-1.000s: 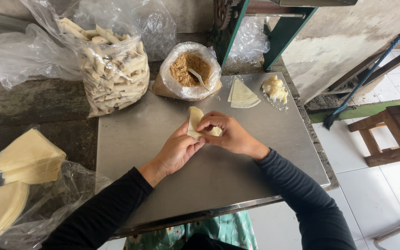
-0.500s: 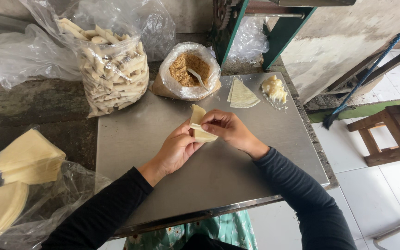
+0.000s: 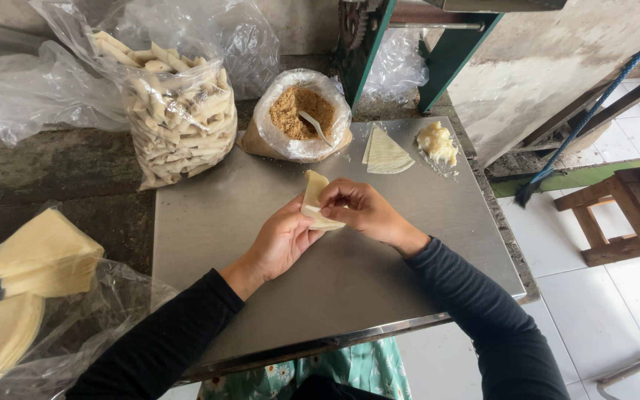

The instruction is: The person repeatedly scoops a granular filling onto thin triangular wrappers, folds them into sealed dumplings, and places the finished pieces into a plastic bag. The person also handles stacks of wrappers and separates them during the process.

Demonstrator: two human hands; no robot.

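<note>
Dough wrapper (image 3: 312,194) pinched between left hand (image 3: 281,241) and right hand (image 3: 364,211), apparently folded.

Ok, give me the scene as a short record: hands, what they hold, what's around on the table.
left hand: supports the pastry sheet from below
right hand: pinches the sheet's upper edge
pastry sheet: pale, partly folded, held above the metal table
bag of filling: open, brown crumbs, spoon inside
bag of rolls: clear plastic, full
spare wrappers: triangular stack on table
paste lump: pale, at table's far right
</note>
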